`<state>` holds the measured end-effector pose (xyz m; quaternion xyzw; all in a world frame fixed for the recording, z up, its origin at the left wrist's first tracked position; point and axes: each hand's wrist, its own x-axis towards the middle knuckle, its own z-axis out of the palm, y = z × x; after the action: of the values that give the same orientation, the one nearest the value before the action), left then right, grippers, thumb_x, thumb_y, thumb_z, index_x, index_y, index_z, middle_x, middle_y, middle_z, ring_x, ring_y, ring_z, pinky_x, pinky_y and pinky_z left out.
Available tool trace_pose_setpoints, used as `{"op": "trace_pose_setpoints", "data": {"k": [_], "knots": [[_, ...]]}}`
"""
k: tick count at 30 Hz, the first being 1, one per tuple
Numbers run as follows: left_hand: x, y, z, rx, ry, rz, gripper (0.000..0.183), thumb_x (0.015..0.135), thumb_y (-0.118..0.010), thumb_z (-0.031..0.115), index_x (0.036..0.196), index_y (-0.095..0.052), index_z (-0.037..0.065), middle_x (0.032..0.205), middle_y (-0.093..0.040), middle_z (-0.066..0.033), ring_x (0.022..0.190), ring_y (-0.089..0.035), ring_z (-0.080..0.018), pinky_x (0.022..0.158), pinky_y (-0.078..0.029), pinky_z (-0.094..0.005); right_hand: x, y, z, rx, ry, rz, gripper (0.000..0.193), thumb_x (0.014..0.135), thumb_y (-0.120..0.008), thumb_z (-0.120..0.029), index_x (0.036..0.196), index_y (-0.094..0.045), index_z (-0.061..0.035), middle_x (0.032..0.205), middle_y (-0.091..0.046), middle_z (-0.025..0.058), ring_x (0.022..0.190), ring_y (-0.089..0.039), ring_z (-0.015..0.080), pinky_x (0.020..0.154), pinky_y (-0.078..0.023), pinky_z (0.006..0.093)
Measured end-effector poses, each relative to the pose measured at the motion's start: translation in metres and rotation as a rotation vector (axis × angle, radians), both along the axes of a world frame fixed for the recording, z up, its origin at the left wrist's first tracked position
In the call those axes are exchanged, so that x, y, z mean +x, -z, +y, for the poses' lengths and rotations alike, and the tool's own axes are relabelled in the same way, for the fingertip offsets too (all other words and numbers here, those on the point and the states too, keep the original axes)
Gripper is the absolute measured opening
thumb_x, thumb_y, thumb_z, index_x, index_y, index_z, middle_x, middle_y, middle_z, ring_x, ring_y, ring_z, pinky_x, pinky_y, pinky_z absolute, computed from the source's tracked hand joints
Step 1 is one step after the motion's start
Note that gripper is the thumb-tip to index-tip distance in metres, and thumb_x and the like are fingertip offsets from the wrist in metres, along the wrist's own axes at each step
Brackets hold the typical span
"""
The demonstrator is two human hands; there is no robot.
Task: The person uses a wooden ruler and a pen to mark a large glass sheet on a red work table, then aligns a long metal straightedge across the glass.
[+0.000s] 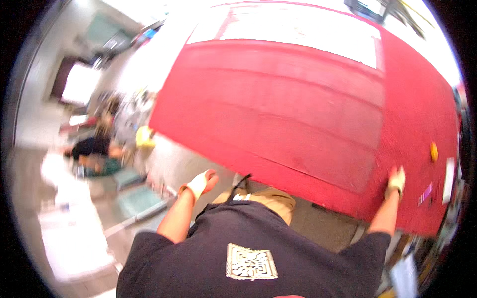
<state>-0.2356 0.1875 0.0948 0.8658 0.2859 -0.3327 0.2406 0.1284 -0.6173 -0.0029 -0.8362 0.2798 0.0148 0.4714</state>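
A large red-covered work table (417, 104) spreads in front of me. On it lies a wide rectangular sheet or panel (298, 109), see-through enough that red shows across most of it and bright white along its far part. My left hand (201, 183), in a pale glove with reddish finger ends, hangs off the table's near edge. Its fingers are curled, with nothing visible in them. At the near right, my right hand (396, 181), gloved alike, is over or on the red surface beside the panel's near right corner. Blur hides how its fingers are set.
A small yellow-orange object (434, 152), a pinkish strip (426, 193) and a white strip (448, 180) lie at the table's right. To the left, blurred, are a yellow object (145, 136), a person in dark clothes (94, 147) and greenish flat panels (140, 200).
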Motion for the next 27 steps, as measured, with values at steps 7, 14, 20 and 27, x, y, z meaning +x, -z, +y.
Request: {"op": "trace_pose_setpoints", "data": {"k": [7, 14, 20, 27], "knots": [[-0.072, 0.047, 0.045, -0.112, -0.46, 0.044, 0.064, 0.1, -0.058, 0.043, 0.154, -0.057, 0.008, 0.15, -0.065, -0.023, 0.141, -0.06, -0.0394, 0.12, -0.046, -0.0439, -0.015, 0.019, 0.095, -0.756, -0.145, 0.282, 0.067, 0.107, -0.053, -0.054, 0.144, -0.065, -0.0007, 0.143, -0.066, 0.0296, 0.132, -0.064, 0.0476, 0.113, -0.051, 0.054], [-0.053, 0.026, 0.188, 0.026, -0.491, -0.046, 0.045, 0.103, -0.05, 0.036, 0.134, -0.066, 0.009, 0.136, -0.068, -0.0163, 0.131, -0.062, -0.0318, 0.108, -0.049, -0.0411, -0.04, -0.027, 0.217, -0.891, 0.004, 0.564, 0.079, 0.107, -0.044, -0.068, 0.145, -0.068, -0.004, 0.146, -0.068, 0.0239, 0.136, -0.065, 0.0433, 0.112, -0.052, 0.0568], [0.04, 0.091, 0.22, -0.537, -1.038, -0.528, 0.026, 0.112, -0.041, 0.033, 0.119, -0.056, 0.012, 0.109, -0.062, -0.0067, 0.105, -0.062, -0.0216, 0.086, -0.051, -0.0363, -0.032, -0.007, 0.213, -0.917, 0.031, 0.614, 0.092, 0.104, -0.038, -0.078, 0.142, -0.069, 0.0002, 0.141, -0.07, 0.0255, 0.131, -0.067, 0.0442, 0.109, -0.055, 0.0565], [0.1, 0.119, 0.167, -1.002, -1.187, -0.576, 0.034, 0.109, -0.054, 0.031, 0.137, -0.056, 0.011, 0.132, -0.062, -0.0101, 0.118, -0.063, -0.031, 0.107, -0.052, -0.0455, 0.002, 0.067, 0.089, -0.554, 0.071, 0.663, 0.111, 0.099, -0.036, -0.087, 0.155, -0.055, 0.0067, 0.156, -0.06, 0.0242, 0.144, -0.058, 0.0396, 0.12, -0.045, 0.0524]]}}
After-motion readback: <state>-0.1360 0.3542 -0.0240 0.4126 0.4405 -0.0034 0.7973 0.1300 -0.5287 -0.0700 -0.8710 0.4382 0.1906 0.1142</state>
